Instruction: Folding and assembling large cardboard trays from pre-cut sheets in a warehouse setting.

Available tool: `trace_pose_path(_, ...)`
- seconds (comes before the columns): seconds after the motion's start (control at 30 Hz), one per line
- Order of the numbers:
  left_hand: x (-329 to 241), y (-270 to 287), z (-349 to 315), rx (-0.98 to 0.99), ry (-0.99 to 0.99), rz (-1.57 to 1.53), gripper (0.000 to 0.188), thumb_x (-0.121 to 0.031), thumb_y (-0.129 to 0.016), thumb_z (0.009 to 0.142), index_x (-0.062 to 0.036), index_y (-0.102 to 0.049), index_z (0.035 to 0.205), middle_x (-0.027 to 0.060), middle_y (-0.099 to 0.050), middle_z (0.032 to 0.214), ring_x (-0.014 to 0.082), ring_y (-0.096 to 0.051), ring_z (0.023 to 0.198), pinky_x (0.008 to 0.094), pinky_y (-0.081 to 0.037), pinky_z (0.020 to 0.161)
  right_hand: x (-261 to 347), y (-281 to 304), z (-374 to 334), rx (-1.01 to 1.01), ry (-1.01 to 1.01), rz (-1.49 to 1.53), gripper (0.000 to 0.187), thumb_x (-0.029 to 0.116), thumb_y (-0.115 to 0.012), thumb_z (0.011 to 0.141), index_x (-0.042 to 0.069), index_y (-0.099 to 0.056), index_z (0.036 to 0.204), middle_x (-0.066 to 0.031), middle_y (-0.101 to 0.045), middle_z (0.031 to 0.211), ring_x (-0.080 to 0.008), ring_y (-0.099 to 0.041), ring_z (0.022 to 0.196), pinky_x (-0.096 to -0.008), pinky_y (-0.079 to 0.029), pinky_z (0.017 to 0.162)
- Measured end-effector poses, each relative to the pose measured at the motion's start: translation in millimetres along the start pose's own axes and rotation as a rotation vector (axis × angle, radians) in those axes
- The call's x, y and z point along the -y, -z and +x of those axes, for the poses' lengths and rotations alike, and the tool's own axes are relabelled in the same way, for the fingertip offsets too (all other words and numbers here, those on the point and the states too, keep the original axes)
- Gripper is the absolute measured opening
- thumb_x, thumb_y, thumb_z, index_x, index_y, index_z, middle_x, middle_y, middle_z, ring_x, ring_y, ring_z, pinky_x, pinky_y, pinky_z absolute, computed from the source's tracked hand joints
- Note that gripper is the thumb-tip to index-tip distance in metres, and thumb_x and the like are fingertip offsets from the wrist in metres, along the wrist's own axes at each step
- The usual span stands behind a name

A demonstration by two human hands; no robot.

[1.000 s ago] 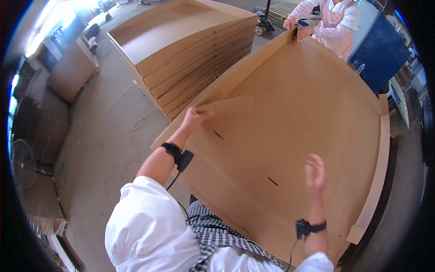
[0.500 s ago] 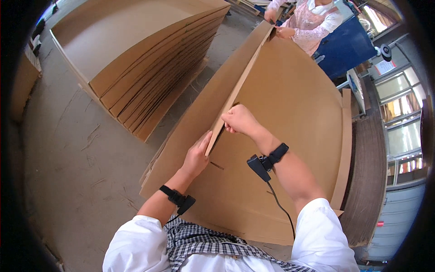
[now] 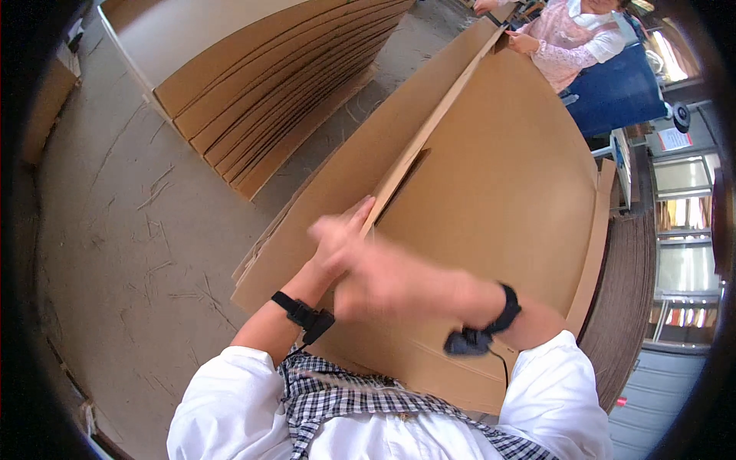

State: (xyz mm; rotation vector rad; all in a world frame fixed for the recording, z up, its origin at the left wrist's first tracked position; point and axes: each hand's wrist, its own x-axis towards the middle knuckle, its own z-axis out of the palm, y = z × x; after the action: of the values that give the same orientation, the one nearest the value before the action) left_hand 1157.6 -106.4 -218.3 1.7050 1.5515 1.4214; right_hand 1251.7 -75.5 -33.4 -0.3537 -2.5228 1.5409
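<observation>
A broad brown cardboard sheet (image 3: 491, 215) fills the space in front of the person, its near side by the waist, its far corner by a co-worker (image 3: 571, 50). Beyond its left side, a tall stack of cardboard trays (image 3: 299, 84) stands apart, with floor between. Along that left side a long folded edge (image 3: 429, 130) rises as a narrow wall, and the co-worker has a hand at its far end. The person's left hand (image 3: 343, 244) lies at the wall's near end, fingertips against it; whether it is clamped there I cannot tell. The right hand (image 3: 391, 282), badly blurred, crosses close by the left; whether the two touch is unclear. The likeliest trouble is the wall springing open or skewing, if the fold is stiff and the two ends are pressed unevenly. A dark gap (image 3: 405, 184) beside the wall suggests the layers could part there.
</observation>
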Motion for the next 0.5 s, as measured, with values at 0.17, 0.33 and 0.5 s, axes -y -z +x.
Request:
trace_pose_path(0.17,4.6,5.6,-1.7,-0.005,-0.065,0.112,0.049,-0.002,-0.062,0.079,-0.0008,-0.050,0.126,0.0220,-0.057,0.121,0.0344,-0.058,0.110,0.0382,-0.050,0.091,-58.2,50.1,3.6,0.050,-0.664,-0.738,0.044,0.046,-0.065,0.082,0.003,-0.064,0.072,-0.0110,-0.061,0.059,-0.0248,-0.057,0.049,-0.0340,-0.047,0.049)
trace_pose_path(0.33,5.7,0.6,-6.5,0.008,-0.019,0.032,0.066,0.010,-0.063,0.068,-0.0043,-0.047,0.131,0.0197,-0.056,0.125,0.0348,-0.056,0.114,0.0386,-0.048,0.093,-75.4,27.6,-7.4,0.005,-0.817,0.051,0.037,0.037,-0.064,0.085,0.002,-0.066,0.071,-0.0075,-0.063,0.062,-0.0151,-0.058,0.047,-0.0276,-0.046,0.045)
trace_pose_path(0.5,0.2,4.8,-4.9,0.074,-0.099,0.122,0.060,0.006,-0.060,0.070,0.0009,-0.047,0.129,0.0227,-0.055,0.124,0.0351,-0.055,0.114,0.0394,-0.047,0.095,-69.4,30.7,-21.3,-0.117,-1.029,0.700,0.026,0.026,-0.057,0.090,0.005,-0.063,0.078,0.0006,-0.058,0.062,-0.0065,-0.052,0.045,-0.0202,-0.039,0.040)
